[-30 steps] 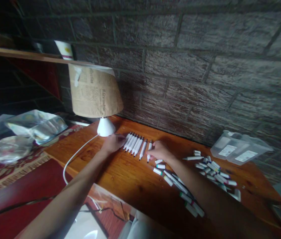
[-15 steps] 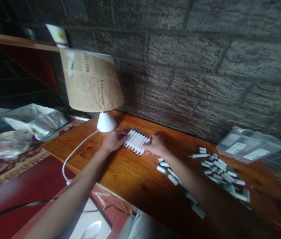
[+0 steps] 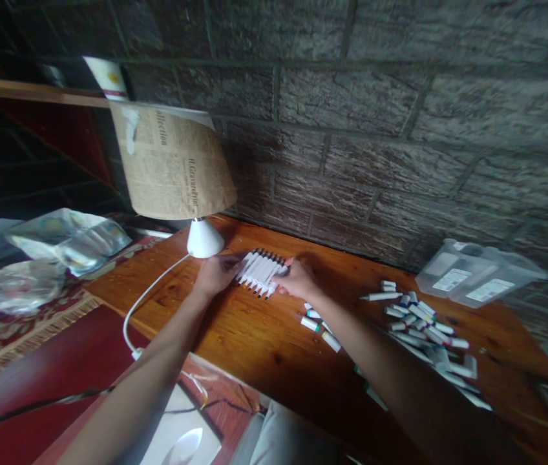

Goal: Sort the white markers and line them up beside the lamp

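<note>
Several white markers (image 3: 261,271) lie side by side in a tight row on the wooden table (image 3: 249,342), dark ends toward the wall and coloured tips toward me. My left hand (image 3: 216,276) closes on the row's left side, near the lamp base. On the opposite side, my right hand (image 3: 297,278) has its fingers and thumb pressed against the last marker. The row is squeezed between both hands. Loose marker caps (image 3: 309,324) lie just below my right wrist, partly covered by the forearm.
A lamp (image 3: 177,168) with a newsprint shade stands at the back left, its white cord running off the table edge. A pile of caps and markers (image 3: 419,323) lies to the right. Behind it stands a clear plastic case (image 3: 477,274) near the brick wall. Plastic packaging (image 3: 68,239) lies at far left.
The view has shifted slightly. Both hands stay at the sides of the marker row, and the right hand sits a little closer to the left one, with the row looking slightly tighter.
</note>
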A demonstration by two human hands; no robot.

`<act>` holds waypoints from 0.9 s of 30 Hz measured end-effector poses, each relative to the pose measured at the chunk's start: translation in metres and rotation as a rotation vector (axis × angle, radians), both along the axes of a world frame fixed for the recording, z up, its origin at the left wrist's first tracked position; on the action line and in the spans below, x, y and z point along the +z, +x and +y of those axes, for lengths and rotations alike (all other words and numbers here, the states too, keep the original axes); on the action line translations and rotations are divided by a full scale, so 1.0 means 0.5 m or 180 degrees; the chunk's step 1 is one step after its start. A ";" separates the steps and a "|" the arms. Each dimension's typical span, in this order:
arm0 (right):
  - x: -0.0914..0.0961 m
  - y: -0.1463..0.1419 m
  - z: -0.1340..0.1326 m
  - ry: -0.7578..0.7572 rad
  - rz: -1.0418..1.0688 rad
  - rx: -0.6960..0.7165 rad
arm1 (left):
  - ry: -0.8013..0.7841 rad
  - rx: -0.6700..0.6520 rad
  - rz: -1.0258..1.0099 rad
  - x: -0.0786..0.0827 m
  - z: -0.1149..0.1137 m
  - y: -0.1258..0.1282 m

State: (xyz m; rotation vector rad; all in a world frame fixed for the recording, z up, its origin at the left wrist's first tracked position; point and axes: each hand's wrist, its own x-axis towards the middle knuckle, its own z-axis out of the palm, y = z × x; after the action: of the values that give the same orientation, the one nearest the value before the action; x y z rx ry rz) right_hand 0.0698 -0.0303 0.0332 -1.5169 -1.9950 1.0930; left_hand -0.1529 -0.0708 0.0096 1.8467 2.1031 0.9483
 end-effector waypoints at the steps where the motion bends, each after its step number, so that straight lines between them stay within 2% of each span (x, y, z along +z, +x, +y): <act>1: 0.004 -0.001 -0.001 0.0054 -0.0080 0.0014 | 0.0010 0.0052 -0.0003 0.001 -0.002 0.001; 5: 0.018 -0.003 0.000 0.0381 -0.0341 0.0105 | -0.0003 0.0233 -0.0086 0.006 -0.010 0.000; 9: 0.015 -0.003 0.008 0.0630 -0.0509 0.0160 | 0.0021 0.0281 -0.0117 0.006 -0.011 -0.004; 27: 0.000 0.000 0.010 0.0576 -0.0387 0.0196 | 0.0130 0.0326 -0.0036 -0.005 0.000 -0.004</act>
State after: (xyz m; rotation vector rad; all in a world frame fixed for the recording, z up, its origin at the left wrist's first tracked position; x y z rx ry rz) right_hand 0.0698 -0.0253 0.0333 -1.4671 -2.1709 0.8346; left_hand -0.1549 -0.0709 0.0069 1.7627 2.2063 1.0296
